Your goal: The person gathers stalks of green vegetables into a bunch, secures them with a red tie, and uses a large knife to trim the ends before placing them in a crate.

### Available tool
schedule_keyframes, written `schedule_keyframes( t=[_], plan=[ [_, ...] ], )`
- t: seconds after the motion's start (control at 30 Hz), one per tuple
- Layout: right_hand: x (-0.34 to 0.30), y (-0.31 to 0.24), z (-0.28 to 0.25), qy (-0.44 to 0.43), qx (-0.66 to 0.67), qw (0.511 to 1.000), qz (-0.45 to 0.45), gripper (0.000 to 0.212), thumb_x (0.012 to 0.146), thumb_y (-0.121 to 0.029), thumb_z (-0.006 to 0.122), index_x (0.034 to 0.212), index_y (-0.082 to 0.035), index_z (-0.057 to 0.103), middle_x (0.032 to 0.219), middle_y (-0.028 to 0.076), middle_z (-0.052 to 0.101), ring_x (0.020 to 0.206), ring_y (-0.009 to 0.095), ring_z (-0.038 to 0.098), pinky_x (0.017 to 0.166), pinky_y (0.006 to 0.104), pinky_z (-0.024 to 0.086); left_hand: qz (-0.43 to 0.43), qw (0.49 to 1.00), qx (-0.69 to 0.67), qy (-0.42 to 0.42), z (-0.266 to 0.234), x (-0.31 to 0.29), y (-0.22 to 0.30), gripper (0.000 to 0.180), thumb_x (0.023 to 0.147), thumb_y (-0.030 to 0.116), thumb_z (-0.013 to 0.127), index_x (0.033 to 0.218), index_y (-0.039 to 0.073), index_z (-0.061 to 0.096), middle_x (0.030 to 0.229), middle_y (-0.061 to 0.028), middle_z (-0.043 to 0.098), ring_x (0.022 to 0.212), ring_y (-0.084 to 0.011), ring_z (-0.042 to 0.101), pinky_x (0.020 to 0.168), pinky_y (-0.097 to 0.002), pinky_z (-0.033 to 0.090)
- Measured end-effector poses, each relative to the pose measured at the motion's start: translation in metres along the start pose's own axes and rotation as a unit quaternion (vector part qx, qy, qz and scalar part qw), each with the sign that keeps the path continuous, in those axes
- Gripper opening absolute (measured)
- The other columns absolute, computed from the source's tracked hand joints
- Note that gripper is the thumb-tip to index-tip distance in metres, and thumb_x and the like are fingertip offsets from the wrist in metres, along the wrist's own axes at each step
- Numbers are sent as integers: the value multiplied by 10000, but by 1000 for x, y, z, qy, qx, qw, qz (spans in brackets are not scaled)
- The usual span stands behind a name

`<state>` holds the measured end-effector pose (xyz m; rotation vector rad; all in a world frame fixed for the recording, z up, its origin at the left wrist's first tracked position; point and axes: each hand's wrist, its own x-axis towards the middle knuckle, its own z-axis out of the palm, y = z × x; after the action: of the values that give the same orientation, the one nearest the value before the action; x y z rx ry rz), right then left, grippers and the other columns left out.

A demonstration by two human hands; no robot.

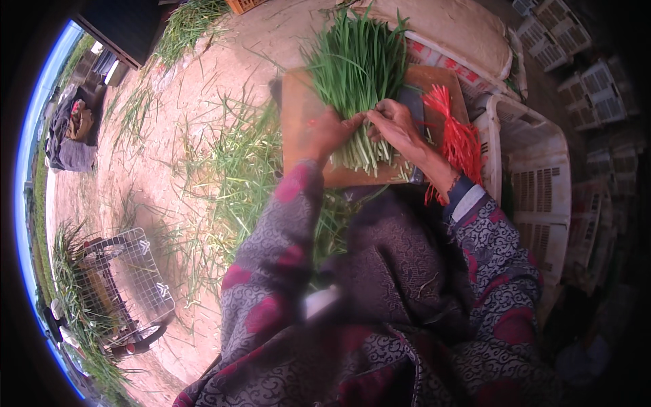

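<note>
A thick bunch of green chives (356, 64) lies on a wooden board (298, 95), leaves pointing away and pale cut stems toward me. My left hand (327, 134) is closed round the left side of the bunch. From the right, my right hand (397, 127) pinches at the middle of the bunch, its fingertips close to my left thumb. Whatever those fingertips hold is too small to make out. A heap of red ties (458, 132) hangs over the board's right edge. Between it and the chives lies a flat dark blade (411, 105), partly covered by my right hand.
White plastic crates (536, 169) stand close at my right, and more are stacked beyond. Loose chive leaves (237, 163) litter the ground to the left. At the lower left stands a cart with a wire rack (132, 278) and greens. Dark cloth (71, 139) lies at far left.
</note>
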<state>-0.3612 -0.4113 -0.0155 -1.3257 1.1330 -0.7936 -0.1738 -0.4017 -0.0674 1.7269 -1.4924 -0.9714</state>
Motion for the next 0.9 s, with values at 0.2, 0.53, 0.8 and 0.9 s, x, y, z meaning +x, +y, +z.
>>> schedule_keyframes(
  t=[0.2,0.53,0.8,0.9],
  plan=[
    [-24,1,-6,-44,3,997,-59,195,966,-137,651,993,35,563,856,83,681,706,122,668,587,270,556,19,1000,10,21,16,5,-14,582,895,343,764,1291,-31,560,1097,-193,717,1014,-264,695,876,-395,548],
    [-49,-107,28,-112,16,978,-175,217,973,-151,680,1047,45,620,860,49,669,720,86,634,631,252,532,33,996,-86,-2,12,-5,-7,504,922,311,727,1298,18,563,1099,-113,710,912,-190,679,774,-346,545],
    [-12,-53,11,-93,-151,981,-74,148,968,-82,604,1058,16,670,876,36,697,683,77,636,589,254,532,-40,970,-211,-110,-11,-1,-26,587,937,371,706,1403,68,517,1109,-20,679,839,-101,633,692,-254,500],
    [-18,-24,12,-99,-255,958,-84,172,947,-117,643,1047,19,679,859,50,704,696,108,646,611,294,539,-71,965,-228,-108,-11,-3,-23,553,936,365,712,1368,58,555,1117,-28,693,901,-107,663,758,-264,524]
  ],
)
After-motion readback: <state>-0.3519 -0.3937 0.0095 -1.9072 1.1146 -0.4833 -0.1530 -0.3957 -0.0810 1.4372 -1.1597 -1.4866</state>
